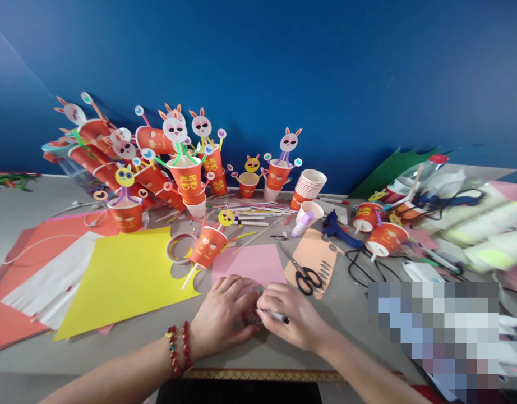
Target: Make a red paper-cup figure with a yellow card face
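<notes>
My left hand [222,317] lies flat with its fingers pressing the near edge of a pink sheet of paper [250,264] on the grey table. A beaded bracelet [178,348] circles that wrist. My right hand [294,320] grips a marker pen [277,317], its tip pointing down at a small pink piece [252,314] between both hands. That piece is mostly hidden by my fingers.
Black scissors [304,275] lie on a peach sheet right of the pink one. A yellow sheet [124,275], orange and white paper lie left. Several orange paper-cup bunny figures [187,174] crowd the back; a cup stack [309,185], blue glue gun [336,227] and tape roll [178,247] sit nearby.
</notes>
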Demonstrator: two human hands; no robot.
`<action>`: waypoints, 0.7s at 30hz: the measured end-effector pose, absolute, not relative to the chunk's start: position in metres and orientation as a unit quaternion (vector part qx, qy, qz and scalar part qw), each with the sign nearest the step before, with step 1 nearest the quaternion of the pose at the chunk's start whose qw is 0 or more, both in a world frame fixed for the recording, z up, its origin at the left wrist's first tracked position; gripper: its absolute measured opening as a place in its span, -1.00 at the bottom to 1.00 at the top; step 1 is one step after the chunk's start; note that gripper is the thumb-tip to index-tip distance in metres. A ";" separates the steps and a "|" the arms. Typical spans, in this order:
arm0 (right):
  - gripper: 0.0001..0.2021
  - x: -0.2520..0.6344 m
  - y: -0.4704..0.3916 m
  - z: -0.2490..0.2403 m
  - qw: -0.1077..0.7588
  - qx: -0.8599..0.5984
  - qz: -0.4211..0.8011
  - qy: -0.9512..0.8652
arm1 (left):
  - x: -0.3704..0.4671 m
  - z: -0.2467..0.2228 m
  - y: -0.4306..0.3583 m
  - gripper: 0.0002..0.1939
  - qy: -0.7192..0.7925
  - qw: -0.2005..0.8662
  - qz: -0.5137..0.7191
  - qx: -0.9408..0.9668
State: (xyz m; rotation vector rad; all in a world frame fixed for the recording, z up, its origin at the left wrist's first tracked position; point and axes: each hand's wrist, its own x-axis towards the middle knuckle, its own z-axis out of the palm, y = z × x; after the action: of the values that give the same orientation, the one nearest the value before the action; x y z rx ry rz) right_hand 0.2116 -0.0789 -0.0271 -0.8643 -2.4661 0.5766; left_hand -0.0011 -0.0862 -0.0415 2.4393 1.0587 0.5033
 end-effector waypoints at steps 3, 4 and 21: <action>-0.90 0.210 -0.079 -0.024 0.212 -0.307 0.177 -0.911 | -0.001 -0.040 -0.086 -0.44 0.380 0.217 0.182 0.881; -0.90 0.210 -0.079 -0.023 0.206 -0.308 0.168 -0.913 | -0.001 -0.040 -0.086 -0.44 0.379 0.217 0.184 0.881; -0.83 0.215 -0.086 -0.027 0.284 -0.416 0.331 -0.798 | -0.002 -0.041 -0.086 -0.47 0.382 0.214 0.187 0.879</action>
State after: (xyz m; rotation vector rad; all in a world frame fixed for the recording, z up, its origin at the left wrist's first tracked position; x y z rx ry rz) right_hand 0.2150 -0.0860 -0.0270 -1.1123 -2.1360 0.8868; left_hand -0.0018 -0.0856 -0.0408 2.4394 1.0602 0.5199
